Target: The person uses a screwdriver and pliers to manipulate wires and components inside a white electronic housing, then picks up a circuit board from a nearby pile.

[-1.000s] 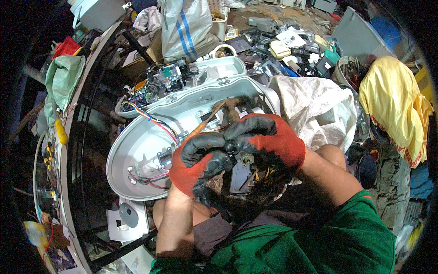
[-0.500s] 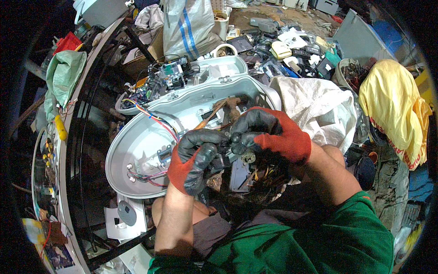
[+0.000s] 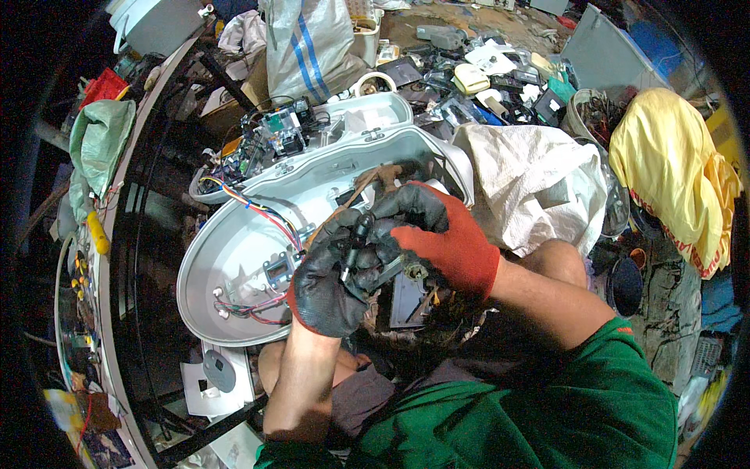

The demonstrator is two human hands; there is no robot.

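My left hand point(image 3: 326, 277), in a black-coated red glove, is curled around a small dark part point(image 3: 360, 238), whose kind I cannot make out. My right hand point(image 3: 449, 234), gloved the same way, has its fingers bent in against that part from the other side. Both hands are over the near edge of a pale grey plastic casing point(image 3: 226, 313), shaped like a long shell. In the casing lie bundled coloured wires point(image 3: 254, 311), a small framed module point(image 3: 278, 268) and what looks like a hammer point(image 3: 384, 178), partly hidden behind my hands.
The hinged other half point(image 3: 383, 109) of the casing holds circuit boards point(image 3: 283, 131). A white sack point(image 3: 531, 187) and a yellow bag point(image 3: 664, 172) are on the right. Beyond lies a heap of electronic scrap point(image 3: 500, 86). A dark glossy panel point(image 3: 160, 234) borders the left.
My right hand has moved left, closer against the left. The left hand has turned, and the dark part shows between its fingers. The whole view has shifted slightly.
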